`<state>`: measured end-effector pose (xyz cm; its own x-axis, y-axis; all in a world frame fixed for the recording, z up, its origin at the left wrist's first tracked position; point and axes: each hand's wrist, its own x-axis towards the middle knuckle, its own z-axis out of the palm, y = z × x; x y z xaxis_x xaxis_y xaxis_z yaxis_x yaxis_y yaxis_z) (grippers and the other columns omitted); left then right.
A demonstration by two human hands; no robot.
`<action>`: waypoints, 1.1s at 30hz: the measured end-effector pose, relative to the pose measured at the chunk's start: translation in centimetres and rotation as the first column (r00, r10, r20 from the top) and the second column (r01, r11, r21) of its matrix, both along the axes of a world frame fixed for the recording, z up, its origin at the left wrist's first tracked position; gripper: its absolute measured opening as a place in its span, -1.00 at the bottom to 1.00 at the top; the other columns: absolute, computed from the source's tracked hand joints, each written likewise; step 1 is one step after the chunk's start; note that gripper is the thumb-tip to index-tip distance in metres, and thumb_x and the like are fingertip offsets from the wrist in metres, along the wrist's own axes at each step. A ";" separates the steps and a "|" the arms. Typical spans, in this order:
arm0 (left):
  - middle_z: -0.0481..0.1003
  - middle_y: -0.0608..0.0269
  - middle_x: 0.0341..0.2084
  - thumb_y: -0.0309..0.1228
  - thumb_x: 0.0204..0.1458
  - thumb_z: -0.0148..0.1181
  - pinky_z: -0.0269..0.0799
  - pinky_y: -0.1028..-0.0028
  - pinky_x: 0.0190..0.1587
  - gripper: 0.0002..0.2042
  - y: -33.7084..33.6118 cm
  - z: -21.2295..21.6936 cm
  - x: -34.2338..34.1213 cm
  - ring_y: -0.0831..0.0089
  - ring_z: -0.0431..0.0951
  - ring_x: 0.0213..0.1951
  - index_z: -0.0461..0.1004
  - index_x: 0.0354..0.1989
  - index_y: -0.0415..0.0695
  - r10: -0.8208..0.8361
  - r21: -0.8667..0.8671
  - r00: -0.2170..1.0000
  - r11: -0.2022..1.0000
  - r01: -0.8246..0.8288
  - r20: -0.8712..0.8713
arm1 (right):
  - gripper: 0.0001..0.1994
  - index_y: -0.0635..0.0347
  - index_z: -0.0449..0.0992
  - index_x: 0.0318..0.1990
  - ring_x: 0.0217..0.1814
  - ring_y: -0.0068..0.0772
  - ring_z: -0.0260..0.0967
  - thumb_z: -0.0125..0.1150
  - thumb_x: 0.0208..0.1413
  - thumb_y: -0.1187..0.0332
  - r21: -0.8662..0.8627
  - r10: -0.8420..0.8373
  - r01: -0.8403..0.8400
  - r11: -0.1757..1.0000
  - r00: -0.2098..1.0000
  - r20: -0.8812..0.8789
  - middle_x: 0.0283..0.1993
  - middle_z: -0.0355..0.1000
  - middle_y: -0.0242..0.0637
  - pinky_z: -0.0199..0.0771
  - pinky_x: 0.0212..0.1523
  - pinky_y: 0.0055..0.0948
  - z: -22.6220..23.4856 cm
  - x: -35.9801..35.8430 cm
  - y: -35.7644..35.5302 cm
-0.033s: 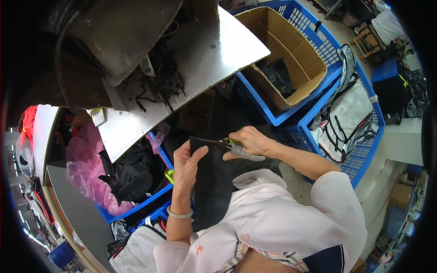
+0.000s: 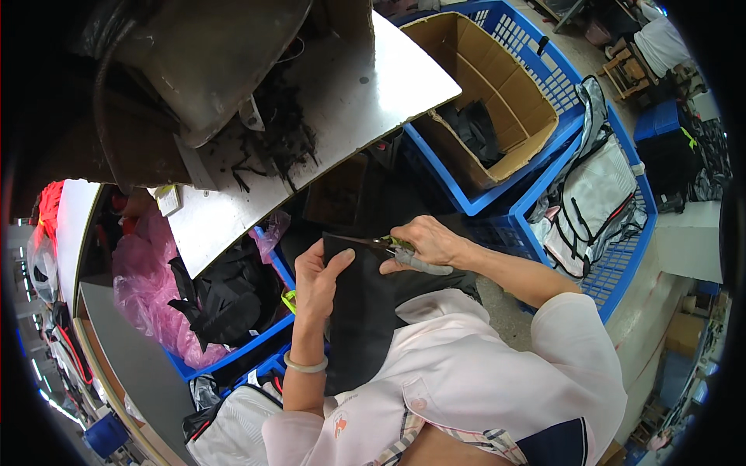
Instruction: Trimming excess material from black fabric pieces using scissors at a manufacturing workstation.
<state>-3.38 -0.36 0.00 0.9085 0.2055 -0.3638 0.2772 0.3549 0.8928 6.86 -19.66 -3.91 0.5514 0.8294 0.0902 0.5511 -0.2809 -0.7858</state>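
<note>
Over my lap, my left hand (image 2: 317, 279) pinches the upper edge of a black fabric piece (image 2: 361, 326) between thumb and fingers. The cloth hangs down from there along my front. A pair of scissors (image 2: 381, 242) is gripped by my right hand (image 2: 423, 245), its handles wrapped in grey and yellow-green. Its blades point left and lie along the top edge of the cloth, close to my left thumb. Whether the blades are apart is too small to tell.
A white table (image 2: 350, 101) with black scraps (image 2: 284, 144) lies ahead. Blue baskets stand to the right, one around a cardboard box (image 2: 497, 85), another with silver-white bags (image 2: 594, 190). At left, a blue basket (image 2: 225, 359) holds black fabric pieces (image 2: 229, 299) beside pink plastic (image 2: 155, 287).
</note>
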 end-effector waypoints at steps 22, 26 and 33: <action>0.52 0.25 -0.28 -0.62 -0.22 0.30 0.26 0.48 -0.01 -0.66 12.8 4.9 13.2 0.46 0.47 -0.22 0.50 -0.18 -0.30 0.196 0.383 0.891 0.850 -0.363 0.409 | -0.54 0.23 0.21 -0.63 -0.59 -0.62 -0.06 0.30 0.02 0.11 -0.090 -0.404 0.417 0.904 0.768 -0.498 -0.70 0.01 -0.46 0.04 -0.60 -0.49 -0.1 1.6 -0.9; 0.52 0.24 -0.26 -0.63 -0.23 0.30 0.30 0.52 -0.08 -0.70 12.8 3.5 12.8 0.52 0.47 -0.23 0.52 -0.22 -0.30 0.117 0.339 0.948 0.915 -0.219 0.297 | -0.63 0.21 0.26 -0.58 -0.59 -0.65 0.03 0.29 0.04 0.20 -0.116 -0.408 0.406 0.906 0.767 -0.496 -0.67 0.10 -0.48 0.08 -0.59 -0.56 0.2 1.7 -0.5; 0.29 0.42 -0.66 -0.31 -0.23 0.35 0.12 0.48 -0.52 -0.73 5.8 0.8 10.8 0.60 0.20 -0.57 0.45 -0.52 -0.27 0.164 0.406 0.984 0.897 -0.177 0.066 | -0.66 0.26 0.36 -0.24 -0.34 -0.56 0.35 0.39 -0.12 0.39 0.187 -0.227 0.591 0.785 0.555 -0.801 -0.36 0.38 -0.34 0.40 -0.27 -0.57 0.6 0.6 3.5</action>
<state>7.46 5.44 0.76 0.8555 0.4825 -0.1879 0.2163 -0.0033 0.9763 7.47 -16.14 -3.33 0.8486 0.4738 -0.2353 -0.3208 0.1073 -0.9410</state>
